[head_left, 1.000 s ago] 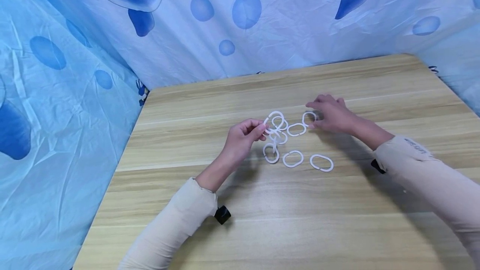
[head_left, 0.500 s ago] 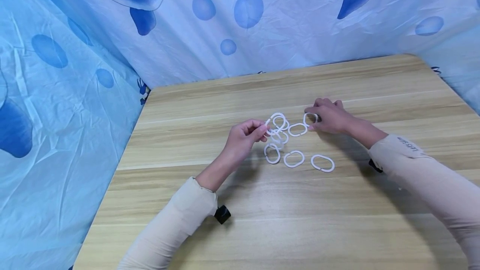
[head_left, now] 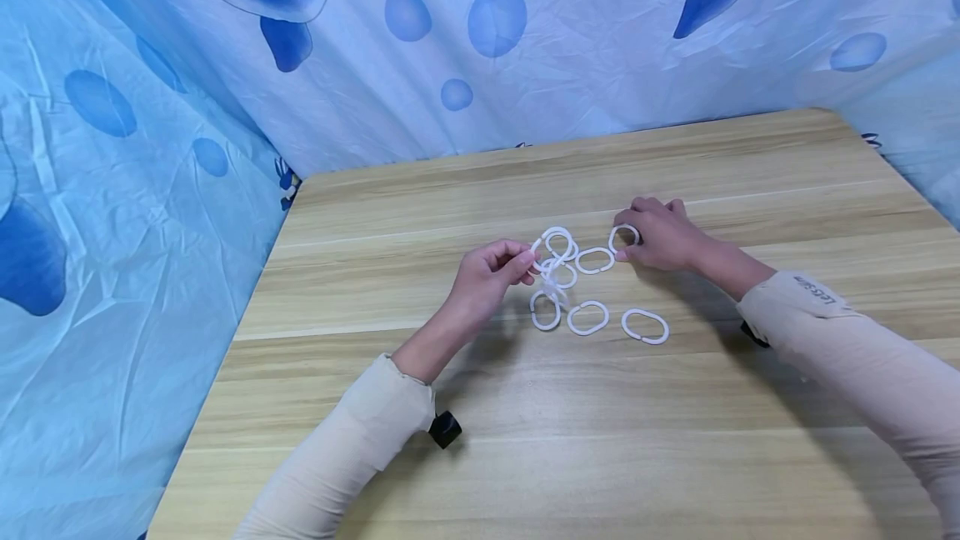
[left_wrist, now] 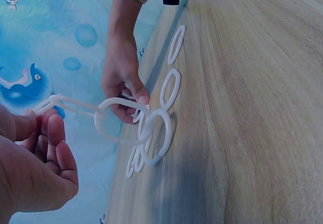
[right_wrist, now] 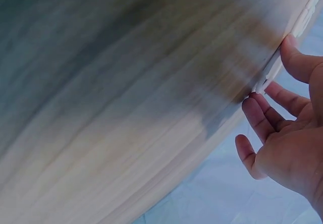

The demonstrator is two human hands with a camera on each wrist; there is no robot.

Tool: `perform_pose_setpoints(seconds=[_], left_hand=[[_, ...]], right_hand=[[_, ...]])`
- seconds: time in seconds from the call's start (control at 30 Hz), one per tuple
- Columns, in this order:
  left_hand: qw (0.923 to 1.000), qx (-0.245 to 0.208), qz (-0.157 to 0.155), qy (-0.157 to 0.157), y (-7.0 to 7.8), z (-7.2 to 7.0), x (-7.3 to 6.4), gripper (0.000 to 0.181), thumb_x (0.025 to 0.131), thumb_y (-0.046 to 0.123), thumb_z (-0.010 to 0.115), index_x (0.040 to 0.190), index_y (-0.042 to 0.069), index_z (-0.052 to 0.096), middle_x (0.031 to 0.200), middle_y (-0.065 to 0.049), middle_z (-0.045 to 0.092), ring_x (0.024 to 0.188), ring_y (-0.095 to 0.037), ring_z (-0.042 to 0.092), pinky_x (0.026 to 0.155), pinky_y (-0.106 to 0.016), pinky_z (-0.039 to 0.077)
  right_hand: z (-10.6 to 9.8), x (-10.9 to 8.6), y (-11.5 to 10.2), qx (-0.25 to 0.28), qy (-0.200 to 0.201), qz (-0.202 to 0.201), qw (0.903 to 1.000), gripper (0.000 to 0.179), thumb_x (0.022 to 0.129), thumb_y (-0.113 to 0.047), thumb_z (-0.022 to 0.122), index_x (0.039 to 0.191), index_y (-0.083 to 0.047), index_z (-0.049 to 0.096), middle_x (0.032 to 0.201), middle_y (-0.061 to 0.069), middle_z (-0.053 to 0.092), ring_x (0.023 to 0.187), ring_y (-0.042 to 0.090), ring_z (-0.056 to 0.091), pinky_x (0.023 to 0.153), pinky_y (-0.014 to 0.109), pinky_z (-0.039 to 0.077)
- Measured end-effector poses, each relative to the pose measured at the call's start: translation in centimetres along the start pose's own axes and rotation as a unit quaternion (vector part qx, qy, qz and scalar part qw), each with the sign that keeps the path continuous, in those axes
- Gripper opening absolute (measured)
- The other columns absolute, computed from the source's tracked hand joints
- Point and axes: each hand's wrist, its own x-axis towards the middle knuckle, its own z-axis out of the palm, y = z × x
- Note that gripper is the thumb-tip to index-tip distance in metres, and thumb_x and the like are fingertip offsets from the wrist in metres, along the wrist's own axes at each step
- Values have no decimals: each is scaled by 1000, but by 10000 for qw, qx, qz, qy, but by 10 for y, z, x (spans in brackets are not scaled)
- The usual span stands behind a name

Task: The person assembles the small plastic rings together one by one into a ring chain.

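My left hand (head_left: pixel 483 273) pinches the end of a short chain of white plastic links between thumb and fingers. Its joined open-sided links (left_wrist: pixel 123 101) hang in the air in the left wrist view, the lowest near the tabletop. My right hand (head_left: pixel 660 232), farther right, has its thumb and fingertips around a white link (head_left: pixel 612 236) at the table surface. The right wrist view shows that link edge-on, partly hidden by the fingers. Another oval link (head_left: pixel 595 248) lies flat between the hands, close to the right thumb.
Two loose white links, a middle one (head_left: pixel 581 334) and a right one (head_left: pixel 654 342), lie nearer the person on the wooden table (head_left: pixel 570 440). Behind the table hangs a blue curtain (head_left: pixel 555 65) with sea-creature prints. A black wrist device (head_left: pixel 446 429) sits under the left sleeve.
My right hand has come down onto the right-hand link, its fingers drawing closer around it, and that link has shifted slightly right. The hanging chain sways a little; my left hand stays nearly still.
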Motion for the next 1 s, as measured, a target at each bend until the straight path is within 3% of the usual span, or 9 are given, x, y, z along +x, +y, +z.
perform_pose_setpoints(seconds=[0.1,0.23,0.37,0.47,0.67,0.83,1.0], left_hand=[[10000,-1,2,-5,0,0,0,25,95,10,60,105,-13,62,96,-22,63,73,-9,61,83,-32,53],[10000,-51,-4,-17,0,1,0,24,95,9,60,105,-14,61,100,-28,61,73,-9,60,80,-28,53],[9999,-99,-9,36,0,2,0,21,95,9,60,103,-11,63,95,-21,63,73,-9,61,77,-24,53],[9999,-115,-10,80,1,2,0,17,94,9,61,99,-7,64,91,-16,64,72,-10,61,77,-24,53],[9999,-139,2,53,1,3,-1,13,94,7,61,99,-5,65,91,-11,65,73,-11,61,79,-26,54],[9999,-139,-14,6,0,3,-1,19,94,8,62,103,-9,64,90,-7,66,73,-10,61,79,-26,53],[9999,-146,18,-54,0,3,0,23,94,8,62,105,-12,62,91,-4,66,74,-10,61,79,-26,54]], right_hand=[[0,-1,0,-202,90,-113,9997,49,81,-29,77,118,-1,62,101,14,57,98,32,50,84,56,29],[-1,-1,2,-567,245,-327,9976,48,81,-34,76,114,-1,64,102,14,60,99,34,54,85,55,31],[-2,0,5,-864,536,-510,9935,49,77,-38,76,107,-1,66,102,15,63,99,34,57,85,53,32],[-3,1,6,-795,726,-530,9928,47,76,-39,75,104,-2,66,101,14,64,97,32,57,85,52,33],[-14,0,-4,297,1067,-415,9930,41,76,-33,77,105,-6,64,93,8,62,90,23,54,83,45,31],[-24,-3,-17,1499,1282,-353,9797,35,76,-23,78,104,-7,65,91,9,63,86,20,52,79,39,30],[-31,-6,-31,2330,1111,-131,9660,34,77,-18,79,107,-11,64,96,8,63,90,16,52,81,34,36]])
